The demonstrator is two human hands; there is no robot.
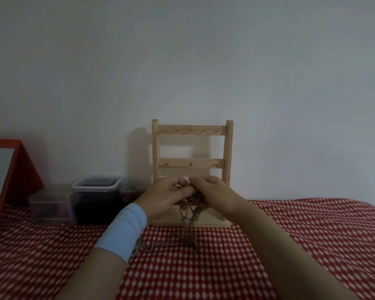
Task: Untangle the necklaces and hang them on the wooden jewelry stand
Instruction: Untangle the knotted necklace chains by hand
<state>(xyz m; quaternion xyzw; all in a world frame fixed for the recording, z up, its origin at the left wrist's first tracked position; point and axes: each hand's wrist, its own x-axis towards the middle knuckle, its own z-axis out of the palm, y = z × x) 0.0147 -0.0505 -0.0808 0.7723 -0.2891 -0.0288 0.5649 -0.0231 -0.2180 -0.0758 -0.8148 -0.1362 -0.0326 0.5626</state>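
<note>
We see both hands raised together just in front of the wooden jewelry stand, which stands upright against the pale wall on a surface covered with a red cloth patterned in white diamonds. The left hand, with a light blue band around its wrist, has its thumb and fingers pinched closed on the upper part of the tangled necklaces; the right hand meets it from the other side, fingertips pressed in at the same knot, though we cannot tell exactly which strand each finger holds. From the pinch the chains hang down in a twisted bundle in front of the stand's base, with a round ring-like piece showing just beneath the fingers. The lower ends of the chains trail onto the cloth, where they lie in a loose curl near the base, and a flower-shaped pendant rests on the cloth just beside the blue band. The stand has two crossbars fitted with small hooks, and we see no chain on any of them. To the left of the stand sit clear plastic containers, one with dark contents, and a small jar just beside them. At the far left edge a red-framed mirror leans on the surface.
</note>
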